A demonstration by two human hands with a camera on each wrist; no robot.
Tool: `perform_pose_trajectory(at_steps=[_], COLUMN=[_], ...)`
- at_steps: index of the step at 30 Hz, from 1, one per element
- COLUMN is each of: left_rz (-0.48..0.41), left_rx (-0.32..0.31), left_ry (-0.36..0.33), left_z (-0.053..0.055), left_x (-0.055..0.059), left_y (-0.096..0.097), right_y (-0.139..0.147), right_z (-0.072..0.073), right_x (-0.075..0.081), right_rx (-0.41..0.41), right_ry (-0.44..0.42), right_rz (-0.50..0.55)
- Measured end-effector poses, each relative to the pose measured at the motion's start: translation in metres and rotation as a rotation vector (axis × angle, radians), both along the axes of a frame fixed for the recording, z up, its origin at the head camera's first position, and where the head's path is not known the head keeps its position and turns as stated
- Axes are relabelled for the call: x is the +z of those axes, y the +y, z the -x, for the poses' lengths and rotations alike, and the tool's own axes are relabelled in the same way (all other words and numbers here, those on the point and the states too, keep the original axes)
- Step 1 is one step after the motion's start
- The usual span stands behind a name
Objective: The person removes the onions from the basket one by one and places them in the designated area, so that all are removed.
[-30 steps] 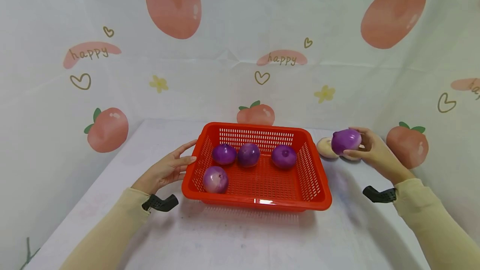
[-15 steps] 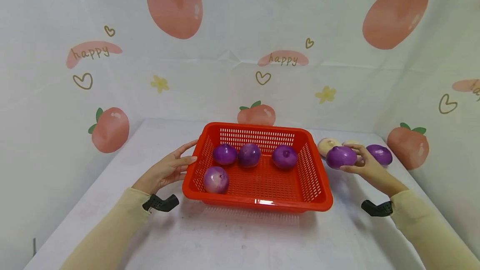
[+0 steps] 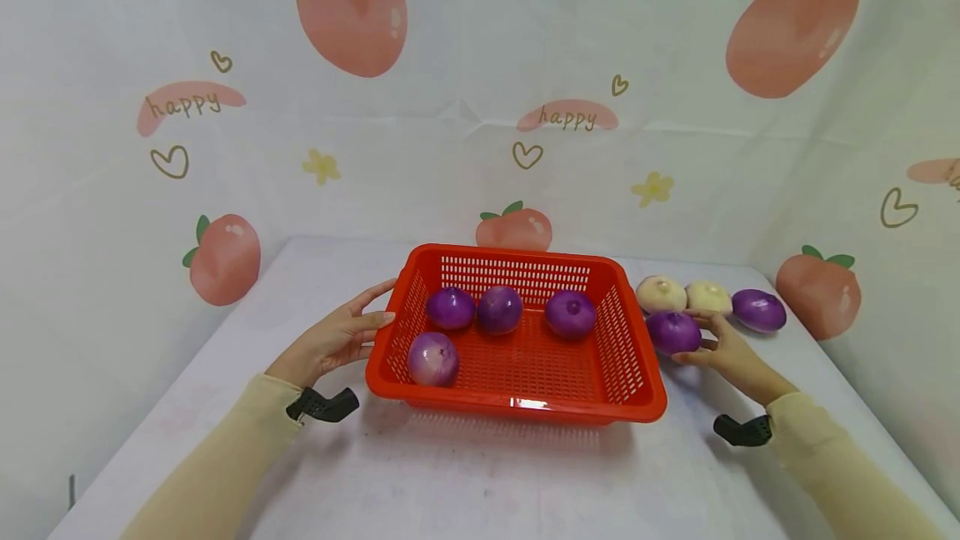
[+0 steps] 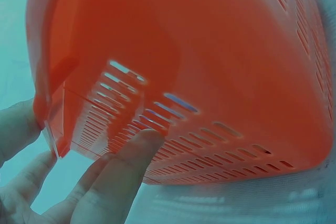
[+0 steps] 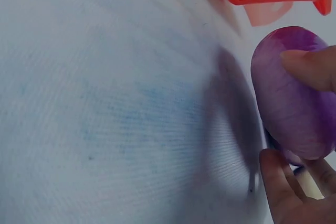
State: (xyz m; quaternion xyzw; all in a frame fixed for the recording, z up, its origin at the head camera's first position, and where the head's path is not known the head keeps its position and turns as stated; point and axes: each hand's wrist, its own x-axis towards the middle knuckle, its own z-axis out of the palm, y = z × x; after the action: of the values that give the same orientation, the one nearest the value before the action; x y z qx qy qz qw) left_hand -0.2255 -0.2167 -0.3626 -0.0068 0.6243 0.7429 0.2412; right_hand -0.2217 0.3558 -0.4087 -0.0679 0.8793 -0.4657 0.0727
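A red slotted plastic basket (image 3: pixel 517 408) stands mid-table with several purple onions inside, one paler onion (image 3: pixel 432 359) in its near left corner. At its left side my left hand (image 3: pixel 333 340) touches the rim and outer wall with fairly straight fingers, seen close against the slotted wall (image 4: pixel 220 66) in the left wrist view. My right hand (image 3: pixel 723 348) holds a purple onion (image 3: pixel 673 332) between thumb and fingers, just right of the basket. The right wrist view shows the thumb on that onion (image 5: pixel 289 103); whether it rests on the table is unclear.
Behind the held onion, a white onion (image 3: pixel 661 293), another white onion (image 3: pixel 708 297) and a purple onion (image 3: pixel 759 310) lie in a row. A printed cloth (image 3: pixel 450 65) hangs behind the white-covered table (image 3: pixel 480 482).
My right hand has brought the onion down and slightly left, nearer the basket's right side, uncovering the white onions and the purple one at the right. My left hand and the basket stay put.
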Motion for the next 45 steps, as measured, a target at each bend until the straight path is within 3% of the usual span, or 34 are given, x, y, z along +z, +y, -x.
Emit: perform_pose_trajectory(at_steps=[17,29,45], left_rz=[0.016,0.033,0.043], left_rx=[-0.001,0.005,0.017], left_ry=[0.0,0.003,-0.001], left_z=[-0.0012,-0.001,0.0005], left_x=[0.0014,0.0016,0.0005], left_y=[0.0005,0.0011,0.0008], right_y=[-0.0003,-0.0003,0.0019], right_z=[0.0026,0.0063,0.0101], right_x=[-0.0038,-0.0043,-0.0031], right_rx=[0.022,0.026,0.051], right_ry=[-0.004,-0.063,-0.094], right_rz=[0.022,0.048,0.004])
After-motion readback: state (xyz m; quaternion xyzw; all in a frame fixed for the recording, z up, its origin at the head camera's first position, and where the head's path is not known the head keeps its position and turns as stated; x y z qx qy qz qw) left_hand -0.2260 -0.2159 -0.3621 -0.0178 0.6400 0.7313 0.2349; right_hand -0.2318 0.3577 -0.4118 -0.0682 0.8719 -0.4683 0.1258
